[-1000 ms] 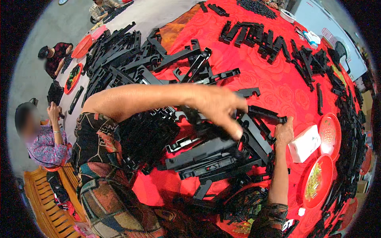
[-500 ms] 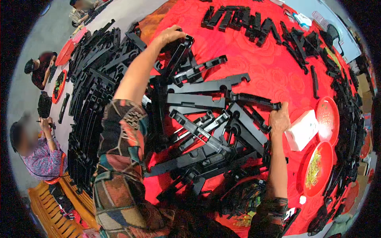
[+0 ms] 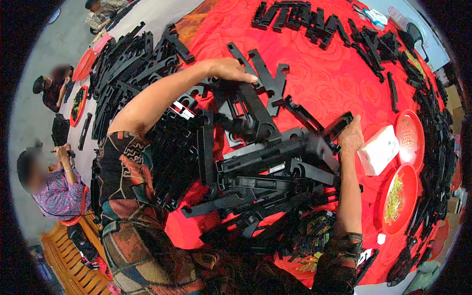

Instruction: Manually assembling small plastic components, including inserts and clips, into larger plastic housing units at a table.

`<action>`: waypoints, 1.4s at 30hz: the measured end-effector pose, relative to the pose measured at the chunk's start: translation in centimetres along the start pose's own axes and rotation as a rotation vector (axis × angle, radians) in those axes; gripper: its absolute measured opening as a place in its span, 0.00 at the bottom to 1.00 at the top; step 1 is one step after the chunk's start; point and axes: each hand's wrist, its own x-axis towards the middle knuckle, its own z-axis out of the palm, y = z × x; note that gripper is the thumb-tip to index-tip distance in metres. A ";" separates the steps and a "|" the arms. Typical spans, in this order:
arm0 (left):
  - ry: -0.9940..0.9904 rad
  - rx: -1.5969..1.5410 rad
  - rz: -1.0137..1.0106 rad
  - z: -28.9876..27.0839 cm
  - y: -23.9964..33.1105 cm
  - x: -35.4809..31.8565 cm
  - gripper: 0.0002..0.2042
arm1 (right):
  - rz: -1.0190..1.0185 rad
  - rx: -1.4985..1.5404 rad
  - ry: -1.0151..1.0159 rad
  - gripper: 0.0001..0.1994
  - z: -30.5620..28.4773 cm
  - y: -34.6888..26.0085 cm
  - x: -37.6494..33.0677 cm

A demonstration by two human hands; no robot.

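A heap of long black plastic parts [image 3: 275, 162] lies on the red tablecloth [image 3: 324, 78] in front of me. My left hand [image 3: 230, 70] reaches forward, palm down, and grips the far end of one long black bar [image 3: 253, 110] that runs back toward the heap. To the right, my right hand [image 3: 350, 138] is closed around the end of another black bar [image 3: 338, 125] sticking up from the heap. My patterned sleeves show at the lower edge.
A white box [image 3: 378, 150] and two red plates [image 3: 410, 135] [image 3: 398, 199] sit right of my right hand. More black parts are stacked at far left [image 3: 128, 64], along the top [image 3: 305, 17] and down the right edge [image 3: 435, 147]. Two people [image 3: 46, 182] [image 3: 54, 86] sit at left.
My left arm swung from the middle out to the far-left pile, then came back toward the centre with a long bar. My right hand stayed on its bar near the white box.
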 end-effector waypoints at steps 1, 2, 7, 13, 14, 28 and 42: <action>0.051 0.048 -0.004 -0.1 2.8 -1.7 0.40 | 0.002 -0.014 -0.001 0.09 0.2 -0.2 0.0; 0.039 0.048 0.001 0.1 3.2 -1.5 0.40 | 0.005 -0.029 -0.001 0.09 0.4 -0.2 0.0; 0.429 0.331 -0.156 -0.8 5.8 0.3 0.39 | 0.009 -0.024 -0.002 0.10 0.3 0.4 0.2; 0.359 0.099 0.127 -0.1 4.2 6.3 0.36 | 0.017 0.040 -0.021 0.11 0.0 -0.6 -0.1; 0.407 0.205 -0.065 2.2 4.6 6.0 0.34 | 0.017 0.050 -0.028 0.11 0.2 -0.7 -0.2; 0.385 0.265 0.262 4.9 10.6 -4.5 0.36 | 0.064 0.051 -0.088 0.11 -0.6 -0.8 -0.2; 0.541 0.133 -0.047 -4.9 1.9 1.7 0.30 | -0.067 0.096 -0.413 0.12 -3.4 3.6 7.3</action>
